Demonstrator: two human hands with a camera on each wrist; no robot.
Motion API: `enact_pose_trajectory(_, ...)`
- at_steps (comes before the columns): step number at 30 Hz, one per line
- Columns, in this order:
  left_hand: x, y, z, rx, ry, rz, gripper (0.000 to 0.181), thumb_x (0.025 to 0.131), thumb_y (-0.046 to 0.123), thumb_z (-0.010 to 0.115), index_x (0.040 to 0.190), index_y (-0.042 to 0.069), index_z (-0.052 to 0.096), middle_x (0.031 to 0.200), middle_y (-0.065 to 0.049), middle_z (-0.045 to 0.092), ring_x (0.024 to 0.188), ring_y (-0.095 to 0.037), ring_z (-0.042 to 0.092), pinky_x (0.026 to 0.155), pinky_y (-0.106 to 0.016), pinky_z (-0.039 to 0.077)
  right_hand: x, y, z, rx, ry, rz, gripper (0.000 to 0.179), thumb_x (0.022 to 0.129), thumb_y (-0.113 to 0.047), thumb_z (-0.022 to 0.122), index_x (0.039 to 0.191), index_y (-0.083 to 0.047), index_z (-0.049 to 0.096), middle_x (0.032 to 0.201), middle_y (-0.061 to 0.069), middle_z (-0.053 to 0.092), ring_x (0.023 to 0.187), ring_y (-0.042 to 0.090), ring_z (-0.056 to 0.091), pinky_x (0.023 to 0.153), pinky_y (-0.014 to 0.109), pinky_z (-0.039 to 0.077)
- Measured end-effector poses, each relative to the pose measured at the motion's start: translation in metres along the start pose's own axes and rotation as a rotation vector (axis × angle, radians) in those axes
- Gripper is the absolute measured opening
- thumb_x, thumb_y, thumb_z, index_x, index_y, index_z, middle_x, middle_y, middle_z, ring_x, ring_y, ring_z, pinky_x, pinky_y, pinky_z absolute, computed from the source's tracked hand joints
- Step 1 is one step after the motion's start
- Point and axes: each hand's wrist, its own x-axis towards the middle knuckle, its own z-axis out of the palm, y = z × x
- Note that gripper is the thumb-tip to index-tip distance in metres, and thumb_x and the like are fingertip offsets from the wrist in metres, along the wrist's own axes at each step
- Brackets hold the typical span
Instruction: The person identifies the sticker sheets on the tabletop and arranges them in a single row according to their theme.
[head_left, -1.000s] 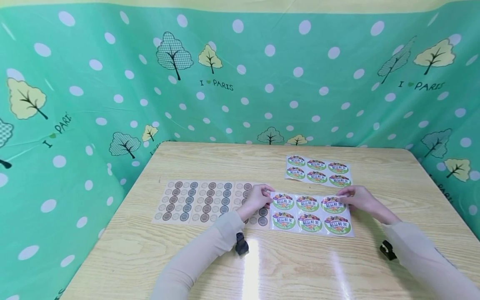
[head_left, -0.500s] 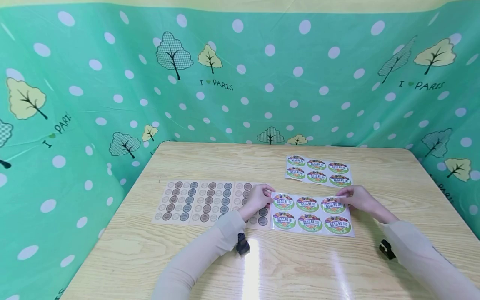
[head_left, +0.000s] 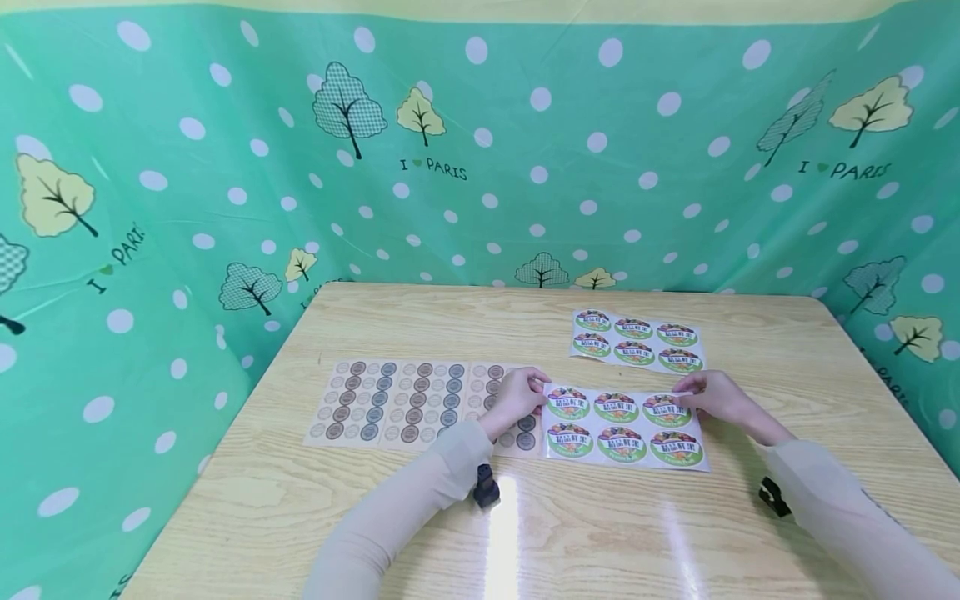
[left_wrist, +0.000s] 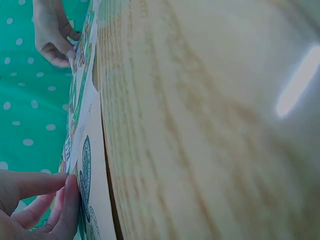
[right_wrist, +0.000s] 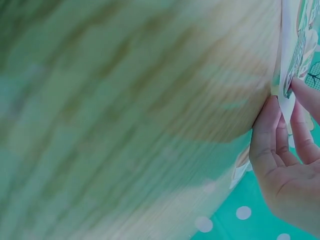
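A white sheet of several oval fruit stickers (head_left: 621, 429) is stretched between my two hands, partly over the right end of the beige sticker sheets. My left hand (head_left: 517, 395) pinches its upper left corner between thumb and fingers. At the upper right corner my right hand (head_left: 720, 400) pinches it, thumb on the printed face and fingers behind, as the right wrist view shows. Three beige sheets of small round stickers (head_left: 416, 407) lie side by side to the left, the rightmost partly hidden by my left hand and sleeve.
Another sheet of oval fruit stickers (head_left: 636, 342) lies flat behind the held one. Everything lies on a wood-grain table (head_left: 375, 325). A green dotted curtain (head_left: 480, 208) stands along its back and sides. Black wrist devices (head_left: 486, 487) hang under both sleeves.
The held sheet has slid very slightly to the right. Both hands keep the same grip, and the other sheets have not moved.
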Motion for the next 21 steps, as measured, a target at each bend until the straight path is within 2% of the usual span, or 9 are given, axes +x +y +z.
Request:
enact_pose_trajectory(10, 0.001, -0.001, -0.002, 0.023, -0.006, 0.037, 0.029, 0.069, -0.011, 0.062, 0.096, -0.002, 0.061, 0.067, -0.002, 0.050, 0.047, -0.008, 0.048, 0.044, -0.019, 0.049, -0.003, -0.003, -0.001, -0.066, 0.022, -0.026, 0.027, 0.080, -0.009, 0.061, 0.099, 0.009, 0.058, 0.083, 0.011, 0.059, 0.068, 0.016, 0.051, 0.052, 0.023, 0.045)
enact_pose_trajectory(16, 0.002, 0.002, -0.008, 0.128, -0.015, 0.063, 0.026, 0.072, -0.003, 0.064, 0.097, 0.003, 0.062, 0.068, 0.001, 0.050, 0.055, -0.006, 0.046, 0.048, -0.015, 0.042, -0.007, -0.004, -0.007, -0.110, 0.045, -0.072, 0.032, 0.079, -0.011, 0.062, 0.103, 0.009, 0.056, 0.092, 0.019, 0.058, 0.084, 0.031, 0.055, 0.067, 0.032, 0.049)
enact_pose_trajectory(18, 0.004, 0.003, -0.011, 0.150, -0.026, 0.075, 0.023, 0.073, 0.000, 0.065, 0.096, 0.004, 0.063, 0.069, 0.001, 0.051, 0.057, -0.007, 0.047, 0.049, -0.015, 0.042, -0.007, -0.004, -0.009, -0.114, 0.046, -0.085, 0.033, 0.079, -0.011, 0.062, 0.104, 0.009, 0.055, 0.093, 0.021, 0.058, 0.087, 0.035, 0.055, 0.067, 0.033, 0.050)
enact_pose_trajectory(21, 0.007, 0.005, -0.013, 0.152, -0.055, 0.087, 0.022, 0.075, 0.004, 0.064, 0.097, 0.005, 0.063, 0.071, 0.000, 0.053, 0.057, -0.008, 0.049, 0.050, -0.017, 0.044, -0.006, -0.003, -0.013, -0.113, 0.047, -0.091, 0.033, 0.080, -0.010, 0.061, 0.105, 0.010, 0.055, 0.092, 0.021, 0.058, 0.085, 0.033, 0.055, 0.063, 0.029, 0.050)
